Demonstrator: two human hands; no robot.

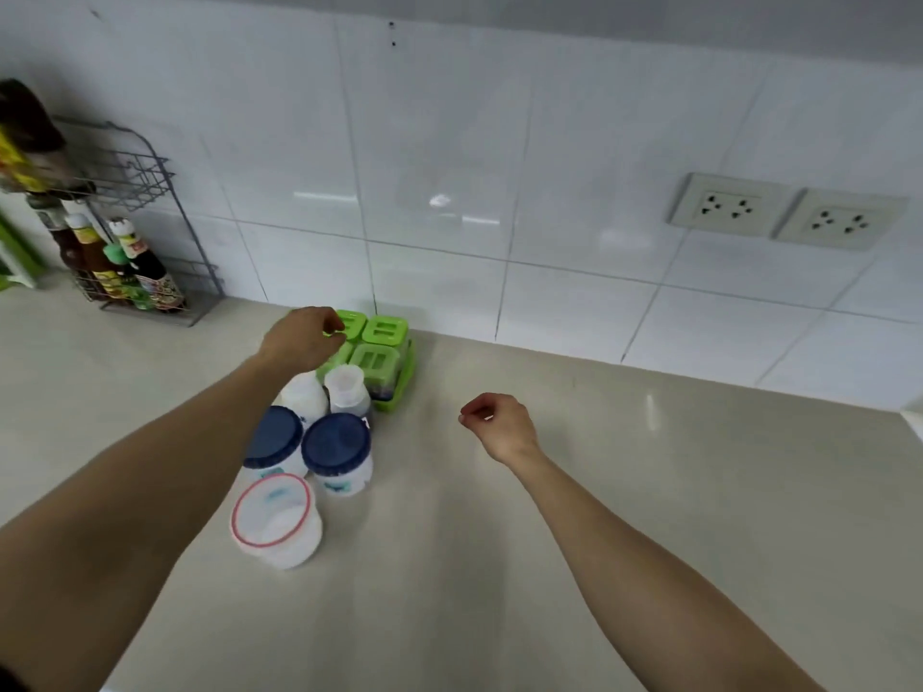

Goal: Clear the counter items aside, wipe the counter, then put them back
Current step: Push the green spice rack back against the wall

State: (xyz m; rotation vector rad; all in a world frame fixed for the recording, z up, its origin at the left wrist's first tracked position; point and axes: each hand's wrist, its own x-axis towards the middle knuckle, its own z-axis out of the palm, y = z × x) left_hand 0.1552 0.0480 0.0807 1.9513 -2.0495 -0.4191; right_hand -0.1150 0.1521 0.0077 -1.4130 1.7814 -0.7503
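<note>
A green condiment box set (382, 352) with four lidded cups in a tray stands by the tiled wall. My left hand (302, 337) reaches over its back-left cup, and the curled fingers pinch the green lid there. In front of the set stand two small white bottles (344, 387), two blue-lidded white jars (335, 444) and a clear tub with a red-rimmed lid (272, 511). My left forearm passes over the left jar. My right hand (499, 424) hovers over bare counter (499, 566) to the right, fingers loosely curled, holding nothing.
A wire rack (135, 192) with sauce bottles (145, 272) stands at the back left against the wall. Two wall sockets (784, 212) sit on the tiles at the right. The beige counter stretches right and toward me.
</note>
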